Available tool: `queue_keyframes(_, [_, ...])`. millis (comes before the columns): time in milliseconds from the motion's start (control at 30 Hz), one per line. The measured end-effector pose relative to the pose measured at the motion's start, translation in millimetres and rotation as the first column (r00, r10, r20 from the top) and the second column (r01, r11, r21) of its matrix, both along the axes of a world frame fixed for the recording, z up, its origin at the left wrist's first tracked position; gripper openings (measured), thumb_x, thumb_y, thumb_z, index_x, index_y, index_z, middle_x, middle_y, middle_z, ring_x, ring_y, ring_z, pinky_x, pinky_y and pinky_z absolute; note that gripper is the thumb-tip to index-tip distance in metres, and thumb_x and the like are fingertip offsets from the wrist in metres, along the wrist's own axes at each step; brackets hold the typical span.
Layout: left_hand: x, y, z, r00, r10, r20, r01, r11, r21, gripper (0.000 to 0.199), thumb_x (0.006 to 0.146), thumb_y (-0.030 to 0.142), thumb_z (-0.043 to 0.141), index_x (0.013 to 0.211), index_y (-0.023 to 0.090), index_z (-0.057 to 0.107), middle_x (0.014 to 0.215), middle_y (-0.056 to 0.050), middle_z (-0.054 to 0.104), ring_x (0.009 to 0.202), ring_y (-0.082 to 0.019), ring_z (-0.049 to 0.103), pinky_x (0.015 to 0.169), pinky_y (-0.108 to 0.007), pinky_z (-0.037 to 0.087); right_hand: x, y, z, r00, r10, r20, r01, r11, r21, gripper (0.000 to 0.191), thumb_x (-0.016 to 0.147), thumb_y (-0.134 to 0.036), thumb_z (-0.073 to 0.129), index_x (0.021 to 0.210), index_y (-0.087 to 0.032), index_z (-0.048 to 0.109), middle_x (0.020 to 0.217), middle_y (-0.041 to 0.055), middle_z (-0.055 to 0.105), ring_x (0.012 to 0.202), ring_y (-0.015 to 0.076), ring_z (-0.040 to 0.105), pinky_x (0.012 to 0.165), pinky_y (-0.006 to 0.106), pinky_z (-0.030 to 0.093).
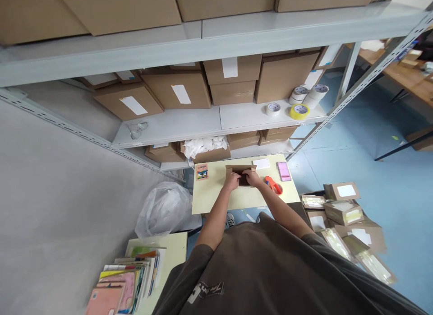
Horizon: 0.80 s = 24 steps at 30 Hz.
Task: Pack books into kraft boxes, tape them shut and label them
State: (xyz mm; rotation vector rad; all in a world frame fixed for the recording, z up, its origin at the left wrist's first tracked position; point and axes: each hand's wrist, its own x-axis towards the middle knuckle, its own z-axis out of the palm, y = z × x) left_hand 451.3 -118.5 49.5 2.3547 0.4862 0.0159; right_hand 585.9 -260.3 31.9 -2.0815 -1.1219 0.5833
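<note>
"Where is the box?"

"The small cardboard box (241,167) sits just below the centre of the frame, open side up, on the pale yellow counter (211,195)."

"And the hands?"

"The left hand (232,182) is at the box's left side, the right hand (252,177) at its right, both with fingers bent in over the opening. I can't tell whether either one is clamped on the cardboard."

"What's around them?"

"Just right of the box lies an orange-red tape dispenser (273,185). Farther right on the counter is a pinkish-purple item (283,171); a white rectangular item (260,163) is near the back edge, above the dispenser. A small picture-covered item (202,172) lies at the counter's upper left corner."

"Anything lower in the frame?"

"A stack of books (113,290) at the lower left, and taped boxes (343,211) piled at the lower right."
</note>
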Motion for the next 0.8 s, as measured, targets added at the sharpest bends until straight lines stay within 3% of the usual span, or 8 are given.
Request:
queue_keyframes(133, [-21.7, 15.1, 0.8, 0.982, -0.022, -0.189, 0.051, 0.987, 0.152, 0.066, 0.085, 0.039, 0.084, 0.148, 0.026, 0.067, 0.167, -0.014, 0.05, 0.162, -0.038, 0.032, 0.129, -0.054, 0.034, 3.2, -26.8, -2.1, 0.983, 0.065, 0.171, -0.026, 0.975, -0.22, 0.049, 0.087, -0.022, 0.07, 0.136, -0.02, 0.074, 0.153, 0.0151, 0.062, 0.153, 0.0378, 0.043, 0.123, 0.055, 0.043])
queue_keyframes(267, [-47.2, 29.5, -14.6, 0.934, 0.034, -0.355, 0.018, 0.99, 0.143, 0.11, 0.07, 0.048, 0.097, 0.164, 0.02, 0.047, 0.181, -0.019, 0.015, 0.168, -0.04, 0.003, 0.132, -0.052, 0.029, -2.3, -54.3, -11.3, 0.986, 0.059, 0.157, 0.018, 0.894, -0.447, 0.105, 0.08, -0.051, 0.084, 0.171, -0.029, 0.036, 0.182, 0.0128, 0.016, 0.164, 0.0454, 0.017, 0.123, 0.058, 0.038])
queue_keyframes(367, [-52.2, 30.0, -32.3, 0.911, 0.011, -0.413, 0.009, 0.999, 0.046, 0.127, 0.062, 0.048, 0.102, 0.169, 0.021, 0.037, 0.182, -0.02, -0.003, 0.168, -0.04, -0.001, 0.131, -0.05, 0.03, -10.8, -52.9, -20.8, 0.984, 0.052, 0.173, 0.045, 0.858, -0.511, 0.132, 0.074, -0.054, 0.088, 0.176, -0.035, 0.006, 0.184, 0.0107, -0.007, 0.165, 0.0484, 0.008, 0.123, 0.06, 0.035])
queue_keyframes(433, [-50.8, 27.2, -43.1, 0.915, 0.016, -0.404, -0.015, 1.0, 0.006, 0.118, 0.063, 0.049, 0.102, 0.163, 0.021, 0.046, 0.182, -0.019, -0.009, 0.168, -0.04, 0.005, 0.129, -0.048, 0.035, -12.4, -43.7, -25.6, 0.982, 0.039, 0.185, 0.067, 0.841, -0.537, 0.143, 0.071, -0.053, 0.091, 0.175, -0.037, -0.005, 0.183, 0.009, -0.016, 0.164, 0.0484, 0.009, 0.121, 0.058, 0.038])
queue_keyframes(567, [-45.8, 20.6, -56.5, 0.937, 0.072, -0.342, -0.065, 0.997, 0.033, 0.06, 0.075, 0.049, 0.095, 0.125, 0.02, 0.077, 0.184, -0.01, -0.004, 0.166, -0.037, 0.025, 0.124, -0.044, 0.044, 0.5, -16.7, -30.1, 0.988, 0.023, 0.152, 0.081, 0.764, -0.64, 0.154, 0.065, -0.056, 0.095, 0.173, -0.039, -0.013, 0.181, 0.0086, -0.024, 0.16, 0.0469, 0.021, 0.114, 0.055, 0.046])
queue_keyframes(667, [-40.6, 17.3, -61.6, 0.935, 0.133, -0.329, -0.107, 0.99, 0.097, 0.033, 0.085, 0.045, 0.087, 0.11, 0.024, 0.081, 0.184, -0.002, 0.006, 0.162, -0.034, 0.034, 0.12, -0.044, 0.049, 19.4, 4.9, -34.7, 0.989, 0.033, 0.141, 0.076, 0.707, -0.703, 0.159, 0.06, -0.062, 0.097, 0.173, -0.038, -0.012, 0.18, 0.0114, -0.024, 0.161, 0.0489, 0.016, 0.118, 0.059, 0.04])
queue_keyframes(800, [-21.9, 18.7, -67.8, 0.907, 0.262, -0.331, -0.218, 0.962, 0.163, 0.022, 0.094, 0.038, 0.077, 0.114, 0.03, 0.081, 0.182, 0.005, 0.018, 0.159, -0.03, 0.04, 0.117, -0.041, 0.052, 48.5, 28.2, -46.5, 0.983, 0.077, 0.167, 0.057, 0.736, -0.674, 0.154, 0.058, -0.058, 0.099, 0.174, -0.039, -0.001, 0.181, 0.0128, -0.016, 0.163, 0.0496, 0.006, 0.123, 0.061, 0.029])
